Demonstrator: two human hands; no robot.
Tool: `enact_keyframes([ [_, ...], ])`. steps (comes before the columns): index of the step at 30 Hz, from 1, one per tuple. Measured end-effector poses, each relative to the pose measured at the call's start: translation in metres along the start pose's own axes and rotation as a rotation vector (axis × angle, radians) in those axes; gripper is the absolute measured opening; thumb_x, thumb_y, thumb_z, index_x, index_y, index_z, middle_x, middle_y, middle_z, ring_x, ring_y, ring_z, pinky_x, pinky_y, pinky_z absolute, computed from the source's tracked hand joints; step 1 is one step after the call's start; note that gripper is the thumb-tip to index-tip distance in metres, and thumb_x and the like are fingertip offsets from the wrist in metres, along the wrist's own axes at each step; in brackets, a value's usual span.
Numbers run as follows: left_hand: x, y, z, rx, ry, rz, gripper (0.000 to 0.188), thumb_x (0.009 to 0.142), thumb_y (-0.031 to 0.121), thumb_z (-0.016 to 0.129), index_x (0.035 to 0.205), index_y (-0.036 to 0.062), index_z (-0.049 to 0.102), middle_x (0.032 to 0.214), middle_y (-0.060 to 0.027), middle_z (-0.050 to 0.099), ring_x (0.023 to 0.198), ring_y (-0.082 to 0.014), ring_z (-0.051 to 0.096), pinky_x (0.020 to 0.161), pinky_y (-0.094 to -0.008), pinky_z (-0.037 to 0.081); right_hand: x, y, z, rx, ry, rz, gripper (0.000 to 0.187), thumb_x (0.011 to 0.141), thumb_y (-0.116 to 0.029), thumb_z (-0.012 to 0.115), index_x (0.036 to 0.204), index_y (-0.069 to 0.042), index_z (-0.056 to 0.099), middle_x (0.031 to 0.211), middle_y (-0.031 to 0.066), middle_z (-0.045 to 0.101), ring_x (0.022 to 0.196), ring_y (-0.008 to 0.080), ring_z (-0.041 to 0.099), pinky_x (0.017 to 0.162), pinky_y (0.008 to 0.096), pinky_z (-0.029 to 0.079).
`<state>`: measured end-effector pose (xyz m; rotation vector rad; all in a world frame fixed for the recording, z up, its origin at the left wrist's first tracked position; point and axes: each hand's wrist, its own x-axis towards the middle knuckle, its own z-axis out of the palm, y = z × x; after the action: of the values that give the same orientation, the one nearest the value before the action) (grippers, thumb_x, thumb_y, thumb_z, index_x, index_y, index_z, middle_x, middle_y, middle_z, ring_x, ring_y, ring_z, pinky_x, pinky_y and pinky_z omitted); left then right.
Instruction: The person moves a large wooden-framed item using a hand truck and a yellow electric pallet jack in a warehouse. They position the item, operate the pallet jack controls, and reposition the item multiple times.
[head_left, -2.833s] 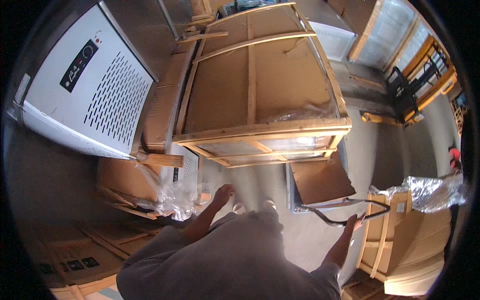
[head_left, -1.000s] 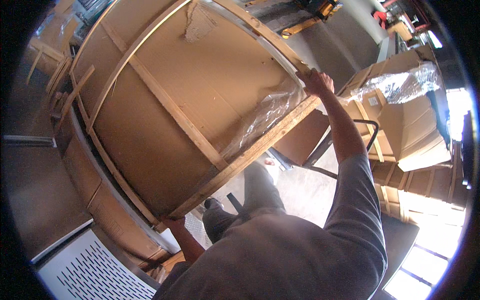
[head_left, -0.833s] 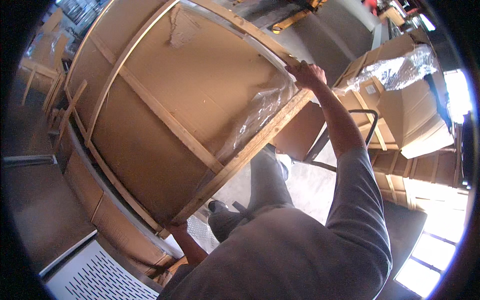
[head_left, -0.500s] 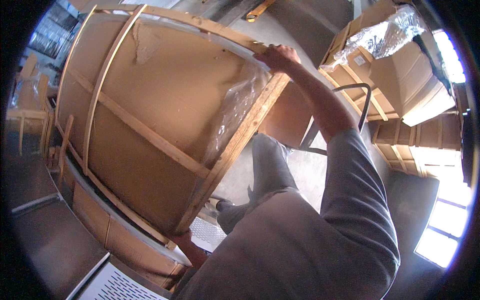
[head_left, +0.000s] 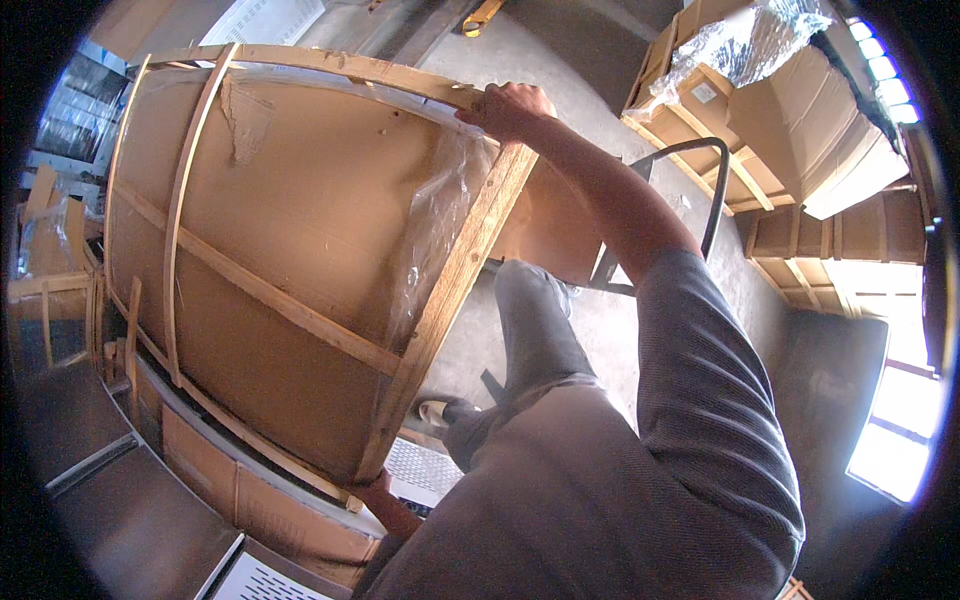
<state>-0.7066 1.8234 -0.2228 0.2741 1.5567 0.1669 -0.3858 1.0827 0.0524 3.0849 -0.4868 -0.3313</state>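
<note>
A large cardboard box in a wooden slat frame, a crate (head_left: 285, 230), fills the left and middle of the view. Clear plastic film (head_left: 440, 215) clings to the cardboard along its near side. My right hand (head_left: 512, 110) is closed over the frame's far right corner, its fingers wrapped round the wood. At the near lower corner, my left hand (head_left: 374, 490) holds the end of the thick wooden beam (head_left: 455, 290); its fingers are partly hidden behind the wood. The beam runs between my two hands, and the crate sits tilted in front of me.
A black curved handle (head_left: 722, 190) stands beyond my right forearm. More wood-framed cartons (head_left: 800, 130) with plastic wrap are stacked at the right. Below the crate lies a long cardboard carton (head_left: 280, 500); perforated white panels (head_left: 270, 580) sit near the lower edge.
The crate and both hands sit slightly farther left in view, and the right hand's corner has shifted most. The surroundings have shifted a little too. Both hands keep their hold.
</note>
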Motion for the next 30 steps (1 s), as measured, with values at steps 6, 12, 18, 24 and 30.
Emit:
enact_keyframes([
  [6, 0.005, 0.002, -0.006, 0.108, -0.163, 0.104, 0.056, 0.075, 0.037, 0.065, 0.126, 0.0127, 0.059, 0.13, -0.0144, 0.06, 0.117, -0.0358, 0.058, 0.095, -0.0526, 0.048, -0.002, 0.003, 0.002, -0.013, -0.087, 0.065, 0.065, 0.095, -0.07, 0.029, 0.121, -0.024, 0.066, 0.11, 0.0088, 0.067, 0.102, 0.0281, 0.067, 0.083, 0.0467, 0.055],
  [12, 0.006, 0.005, -0.006, 0.185, -0.161, 0.166, 0.061, 0.077, 0.041, 0.063, 0.13, 0.0126, 0.053, 0.135, -0.0152, 0.055, 0.116, -0.0355, 0.059, 0.093, -0.0509, 0.049, -0.004, 0.001, 0.003, 0.057, 0.019, 0.044, 0.079, 0.089, -0.077, 0.036, 0.116, -0.008, 0.066, 0.1, 0.0131, 0.07, 0.094, 0.0298, 0.07, 0.081, 0.0457, 0.055],
  [18, 0.009, 0.01, -0.006, 0.24, -0.213, 0.151, 0.059, 0.083, 0.043, 0.06, 0.133, 0.0141, 0.049, 0.137, -0.0145, 0.053, 0.117, -0.0341, 0.057, 0.098, -0.0473, 0.048, -0.015, -0.003, -0.011, 0.117, 0.025, 0.062, 0.08, 0.084, -0.08, 0.042, 0.113, -0.01, 0.065, 0.095, 0.013, 0.072, 0.091, 0.0322, 0.07, 0.082, 0.0459, 0.055],
  [24, 0.002, 0.005, 0.006, 0.353, -0.145, 0.179, 0.059, 0.087, 0.052, 0.053, 0.133, 0.0153, 0.05, 0.134, -0.0118, 0.057, 0.118, -0.031, 0.058, 0.099, -0.0462, 0.049, -0.071, 0.059, 0.004, 0.503, 0.429, -0.055, 0.062, 0.088, -0.06, 0.06, 0.12, -0.007, 0.06, 0.116, 0.0174, 0.065, 0.108, 0.0359, 0.063, 0.091, 0.0464, 0.051],
  [30, -0.003, 0.006, 0.009, 0.286, -0.227, 0.067, 0.065, 0.085, 0.061, 0.053, 0.131, 0.0154, 0.055, 0.132, -0.0095, 0.059, 0.118, -0.0283, 0.058, 0.097, -0.0465, 0.05, -0.301, 0.232, 0.06, -0.182, 0.293, 0.897, 0.09, 0.081, -0.062, 0.066, 0.148, -0.012, 0.033, 0.142, 0.0303, 0.038, 0.132, 0.0467, 0.038, 0.105, 0.0579, 0.034],
])
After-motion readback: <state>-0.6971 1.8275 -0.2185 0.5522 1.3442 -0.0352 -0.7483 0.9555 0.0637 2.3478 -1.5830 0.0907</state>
